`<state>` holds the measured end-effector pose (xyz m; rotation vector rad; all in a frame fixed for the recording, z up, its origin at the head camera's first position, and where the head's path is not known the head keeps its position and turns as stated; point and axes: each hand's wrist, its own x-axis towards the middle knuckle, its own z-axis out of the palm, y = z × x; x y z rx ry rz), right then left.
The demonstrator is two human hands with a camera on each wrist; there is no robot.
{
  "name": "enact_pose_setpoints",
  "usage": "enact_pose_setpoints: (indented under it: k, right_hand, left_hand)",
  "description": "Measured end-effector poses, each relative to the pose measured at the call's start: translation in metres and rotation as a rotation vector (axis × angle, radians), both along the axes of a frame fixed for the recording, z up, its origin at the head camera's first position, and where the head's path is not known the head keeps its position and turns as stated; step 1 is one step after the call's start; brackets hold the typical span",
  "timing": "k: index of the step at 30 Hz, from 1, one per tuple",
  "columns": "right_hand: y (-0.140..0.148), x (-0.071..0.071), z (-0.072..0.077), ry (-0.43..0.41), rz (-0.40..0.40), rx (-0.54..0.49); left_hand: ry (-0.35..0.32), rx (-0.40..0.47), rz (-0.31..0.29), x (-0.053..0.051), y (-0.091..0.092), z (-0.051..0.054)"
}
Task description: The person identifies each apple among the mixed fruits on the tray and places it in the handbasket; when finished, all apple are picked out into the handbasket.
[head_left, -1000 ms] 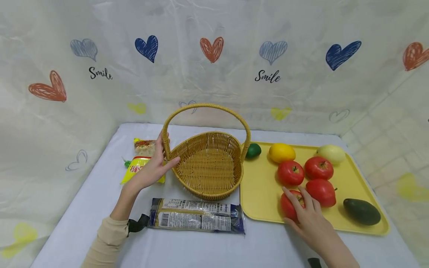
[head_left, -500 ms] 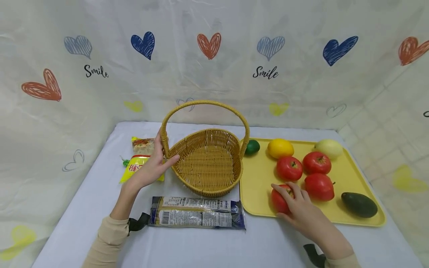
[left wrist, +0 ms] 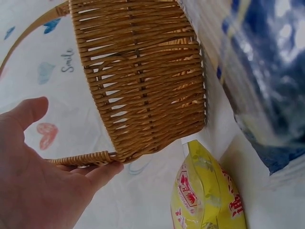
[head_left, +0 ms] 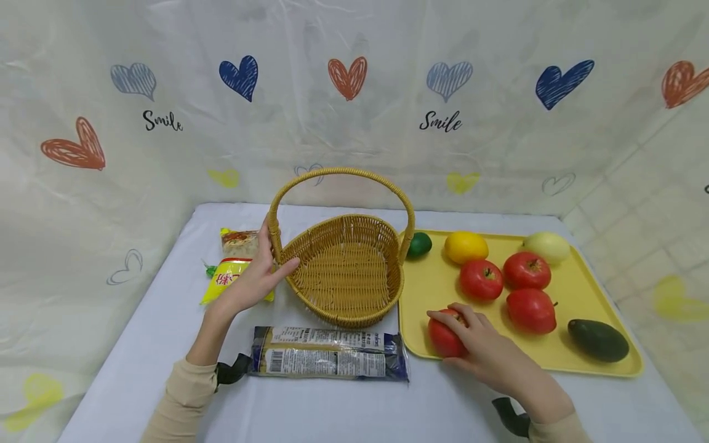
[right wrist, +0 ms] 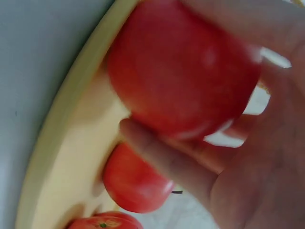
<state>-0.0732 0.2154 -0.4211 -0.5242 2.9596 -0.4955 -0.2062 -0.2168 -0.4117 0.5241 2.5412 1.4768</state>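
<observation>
My right hand [head_left: 479, 347] grips a red apple [head_left: 445, 335] over the front left edge of the yellow tray [head_left: 415, 320]; whether the apple is lifted clear of the tray I cannot tell. Fingers and thumb lie around the apple [right wrist: 181, 71] in the right wrist view. My left hand [head_left: 255, 280] rests against the left side of a brown wicker basket [head_left: 349, 277]. Its fingers lie nearly straight behind the foot of the basket handle [left wrist: 90, 158], and the thumb sticks out apart from them. Nothing lies in the basket.
On the tray are two red apples [head_left: 480, 280], a red pomegranate-like fruit [head_left: 530, 311], a yellow lemon [head_left: 466, 247], a small green fruit [head_left: 420, 245], a pale green fruit [head_left: 547, 247] and a dark avocado [head_left: 598, 340]. A noodle pack [head_left: 329, 354] and yellow bag [head_left: 228, 277] lie left.
My right hand has moved left along the tray's front with the apple, away from the other fruit. The left hand and basket have stayed in place.
</observation>
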Motion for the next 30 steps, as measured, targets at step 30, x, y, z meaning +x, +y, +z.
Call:
enact_pose_setpoints:
  k: [30]
  right_hand:
    - [-0.063,-0.013,0.036,0.04,0.377,-0.039]
  left_hand:
    - [0.027,0.001,0.0,0.001,-0.001,-0.002]
